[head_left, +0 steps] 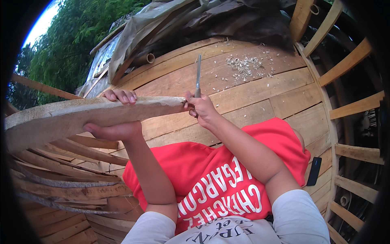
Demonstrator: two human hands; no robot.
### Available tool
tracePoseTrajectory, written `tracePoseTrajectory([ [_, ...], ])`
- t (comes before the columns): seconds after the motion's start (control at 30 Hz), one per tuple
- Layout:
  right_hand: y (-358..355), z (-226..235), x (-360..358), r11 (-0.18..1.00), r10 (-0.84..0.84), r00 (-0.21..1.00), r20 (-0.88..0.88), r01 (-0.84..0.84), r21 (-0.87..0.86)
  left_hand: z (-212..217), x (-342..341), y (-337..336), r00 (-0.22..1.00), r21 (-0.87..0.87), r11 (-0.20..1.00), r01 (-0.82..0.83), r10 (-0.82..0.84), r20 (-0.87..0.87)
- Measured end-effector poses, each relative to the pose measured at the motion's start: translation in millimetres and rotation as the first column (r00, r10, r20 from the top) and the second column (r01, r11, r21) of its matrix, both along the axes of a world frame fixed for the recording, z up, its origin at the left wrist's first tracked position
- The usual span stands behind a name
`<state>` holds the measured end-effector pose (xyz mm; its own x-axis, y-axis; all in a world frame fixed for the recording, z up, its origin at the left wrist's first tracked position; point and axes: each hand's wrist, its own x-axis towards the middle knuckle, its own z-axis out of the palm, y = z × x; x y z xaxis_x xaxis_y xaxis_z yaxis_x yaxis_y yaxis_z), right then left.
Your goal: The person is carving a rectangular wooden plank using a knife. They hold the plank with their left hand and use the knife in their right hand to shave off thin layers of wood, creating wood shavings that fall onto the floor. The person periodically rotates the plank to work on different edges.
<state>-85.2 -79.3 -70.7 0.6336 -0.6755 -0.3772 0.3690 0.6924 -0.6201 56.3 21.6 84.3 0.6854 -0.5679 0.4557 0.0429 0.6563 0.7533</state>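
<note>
A long, pale, slightly curved piece of timber [81,116] lies across the left side in front of me. My left hand [122,131] grips it, with fingertips over the top edge and the thumb along the underside. At the timber's narrow right end, my right hand [202,107] is closed around the handle of a knife [198,75]. The knife's long, narrow metal blade points up and away from me, and the handle is mostly hidden in the fist. My right fingers are right at the timber's tip and seem to touch it.
Wood shavings [245,67] lie scattered on the plank floor [288,95] beyond the knife. Upright ribs [353,152] line the right side, with a black phone [314,171] near them. Stacked boards [73,187] lie at left. A tarp [138,32] hangs at the back.
</note>
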Motion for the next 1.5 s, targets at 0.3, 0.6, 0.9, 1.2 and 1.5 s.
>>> tracePoseTrajectory([
  [0.3,-36.2,29.6,-29.5,0.989,0.073,0.996,0.059,-0.065,-0.130,-10.0,29.0,7.2,0.993,-0.022,0.997,-0.071,0.069,-0.092],
  [0.6,-77.6,29.3,-60.5,0.957,-0.280,0.932,-0.231,0.253,-0.139,-8.9,40.6,9.4,0.964,0.005,0.973,-0.232,0.231,-0.132],
  [0.9,-64.7,19.2,-45.8,0.976,-0.133,0.817,-0.561,0.009,-0.218,-8.9,29.2,5.7,0.984,-0.020,0.988,-0.156,0.154,-0.090],
  [1.2,-3.1,-23.5,-20.2,0.726,0.018,0.455,-0.890,-0.618,-0.302,-2.8,15.7,-2.0,0.952,0.031,0.958,-0.284,0.286,-0.106],
  [1.5,-8.8,-13.0,-8.5,0.743,-0.184,0.433,-0.882,-0.526,-0.413,5.3,-4.3,-12.0,0.958,0.067,0.957,-0.282,0.285,-0.029],
])
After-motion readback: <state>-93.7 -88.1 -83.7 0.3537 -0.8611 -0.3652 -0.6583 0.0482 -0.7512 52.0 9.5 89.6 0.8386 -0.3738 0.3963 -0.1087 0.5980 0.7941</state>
